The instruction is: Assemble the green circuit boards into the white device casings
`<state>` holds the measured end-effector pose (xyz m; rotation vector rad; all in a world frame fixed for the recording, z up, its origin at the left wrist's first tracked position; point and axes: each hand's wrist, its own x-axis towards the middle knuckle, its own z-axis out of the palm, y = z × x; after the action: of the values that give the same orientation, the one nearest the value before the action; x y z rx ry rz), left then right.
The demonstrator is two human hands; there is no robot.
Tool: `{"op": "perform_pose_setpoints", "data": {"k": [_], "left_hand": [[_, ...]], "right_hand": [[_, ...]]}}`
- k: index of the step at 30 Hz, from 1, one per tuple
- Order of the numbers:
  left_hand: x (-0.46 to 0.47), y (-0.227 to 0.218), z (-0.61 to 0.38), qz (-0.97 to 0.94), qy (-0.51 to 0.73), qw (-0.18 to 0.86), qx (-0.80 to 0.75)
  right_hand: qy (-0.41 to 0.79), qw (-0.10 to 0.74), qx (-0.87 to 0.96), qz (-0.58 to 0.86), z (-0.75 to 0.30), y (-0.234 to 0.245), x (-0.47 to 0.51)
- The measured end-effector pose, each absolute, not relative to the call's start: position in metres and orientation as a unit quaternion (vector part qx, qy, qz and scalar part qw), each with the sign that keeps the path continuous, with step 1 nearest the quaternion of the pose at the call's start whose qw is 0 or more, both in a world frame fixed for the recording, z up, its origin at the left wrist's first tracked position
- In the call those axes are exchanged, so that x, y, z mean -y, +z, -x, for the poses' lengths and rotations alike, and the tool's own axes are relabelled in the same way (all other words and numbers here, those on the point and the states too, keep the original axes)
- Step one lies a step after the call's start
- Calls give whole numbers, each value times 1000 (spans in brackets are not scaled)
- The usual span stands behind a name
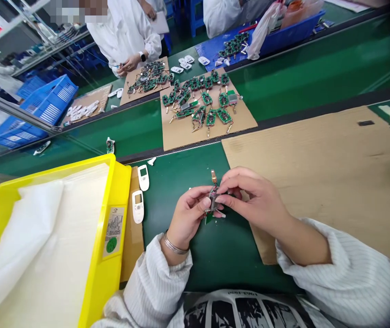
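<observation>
Between my two hands, above the green table (170, 177), is a small circuit board assembly (213, 197) with a brass-coloured tip (213, 176) pointing away from me. My left hand (193, 207) grips it from the left, thumb on its near face. On the other side my right hand (249, 193) pinches its upper part between thumb and fingers; what exactly those fingertips hold is partly hidden. Two white handheld casings with small screens, one upper (143, 177) and one lower (138, 207), lie left of my left hand.
A yellow bin (113, 228) lined with white sheets stands at left. Cardboard (317, 182) covers the table at right. Ahead, several circuit boards (210, 117) rest on a cardboard sheet (177, 136). Across the line, a co-worker's hands (129, 64) work beside more boards. Blue baskets (41, 109) stand far left.
</observation>
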<state>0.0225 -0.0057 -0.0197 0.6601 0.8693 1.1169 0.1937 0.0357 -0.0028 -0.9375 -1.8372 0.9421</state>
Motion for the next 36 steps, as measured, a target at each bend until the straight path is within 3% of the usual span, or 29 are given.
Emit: {"op": "perform_pose_setpoints", "data": {"k": [5,11,25,33,36], "left_hand": [[5,-20,-21,-324,492,704,-395],[9,-21,-26,-258,474,773,-334],[7,-22,-20,-269,469,762,-357],[8,-24,-23,-236,459,818,-253],[5,-21,-20,-240,495,792,-266]], "right_hand": [[379,393,762,350,-193,-4,-35],[254,460,787,325,-190,-10,-26],[399,427,743,326,-199,-10,-41],[221,553,761,258,-188,-7,-27],[237,589,707,312,-196,-4,-31]]}}
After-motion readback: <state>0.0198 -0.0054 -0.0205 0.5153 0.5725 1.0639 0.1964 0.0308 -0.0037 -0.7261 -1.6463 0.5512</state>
